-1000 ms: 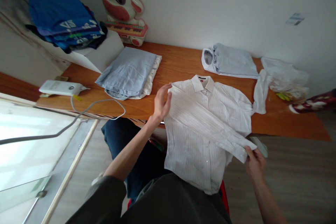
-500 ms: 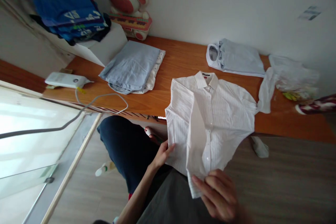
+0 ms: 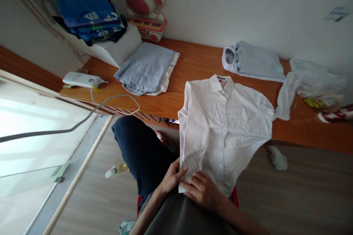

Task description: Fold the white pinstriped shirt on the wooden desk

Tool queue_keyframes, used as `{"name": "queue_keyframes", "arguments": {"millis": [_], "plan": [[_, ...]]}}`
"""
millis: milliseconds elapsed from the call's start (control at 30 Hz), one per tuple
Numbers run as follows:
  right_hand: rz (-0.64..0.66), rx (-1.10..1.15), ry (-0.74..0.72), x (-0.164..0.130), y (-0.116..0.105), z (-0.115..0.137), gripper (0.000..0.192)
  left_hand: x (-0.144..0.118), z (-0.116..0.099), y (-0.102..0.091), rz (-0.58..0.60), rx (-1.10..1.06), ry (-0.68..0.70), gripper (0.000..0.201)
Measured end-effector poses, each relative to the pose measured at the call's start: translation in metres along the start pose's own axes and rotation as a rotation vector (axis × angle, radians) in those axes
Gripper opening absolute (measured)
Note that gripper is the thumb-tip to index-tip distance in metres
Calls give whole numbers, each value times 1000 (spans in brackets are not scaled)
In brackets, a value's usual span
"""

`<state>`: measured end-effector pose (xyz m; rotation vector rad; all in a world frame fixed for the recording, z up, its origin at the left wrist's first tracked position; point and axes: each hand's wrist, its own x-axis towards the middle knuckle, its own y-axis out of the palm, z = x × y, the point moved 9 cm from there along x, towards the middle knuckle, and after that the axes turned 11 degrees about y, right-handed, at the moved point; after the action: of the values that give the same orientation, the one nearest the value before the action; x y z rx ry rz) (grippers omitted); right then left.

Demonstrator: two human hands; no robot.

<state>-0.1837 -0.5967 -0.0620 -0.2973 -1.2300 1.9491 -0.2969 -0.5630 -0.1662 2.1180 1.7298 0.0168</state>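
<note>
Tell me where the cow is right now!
The cow is near the top of the head view, left of centre, by the wall and just right of the white box.

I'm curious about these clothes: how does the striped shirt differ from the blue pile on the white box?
The striped shirt is whitish; the blue pile is mostly blue. The shirt lies mostly spread out, reaching past the table edge, while the pile sits stacked on the white box. The left hand and right hand touch the shirt, but not the pile. Both are fabric.
</note>
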Motion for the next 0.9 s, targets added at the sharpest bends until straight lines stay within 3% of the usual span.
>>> {"name": "queue_keyframes", "arguments": {"millis": [67, 167, 267, 367, 467, 567, 733, 900], "plan": [[7, 52, -33, 7, -10, -10, 35, -1, 6, -1, -34, 59, -11, 50], [-59, 82, 8, 45, -53, -55, 31, -3, 15, 0, -44, 76, -18, 51], [-203, 87, 170, 114, -108, -122, 35, -6, 20, 2, -34, 83, -30, 52], [-243, 68, 259, 196, -134, -175, 38, -9, 19, 2, -45, 125, -31, 56], [-149, -31, 264, 269, -124, -203, 40, -11, 14, 1, -64, 186, -14, 53], [-81, -184, 269, 310, -104, -218, 45, -15, 10, 3, -72, 226, 1, 51], [-55, -273, 287, 326, -84, -234, 56, -21, 13, 9, -38, 231, -18, 49], [-46, -287, 324, 341, -85, -262, 67, -18, 14, 1, -60, 278, -37, 49]]}}
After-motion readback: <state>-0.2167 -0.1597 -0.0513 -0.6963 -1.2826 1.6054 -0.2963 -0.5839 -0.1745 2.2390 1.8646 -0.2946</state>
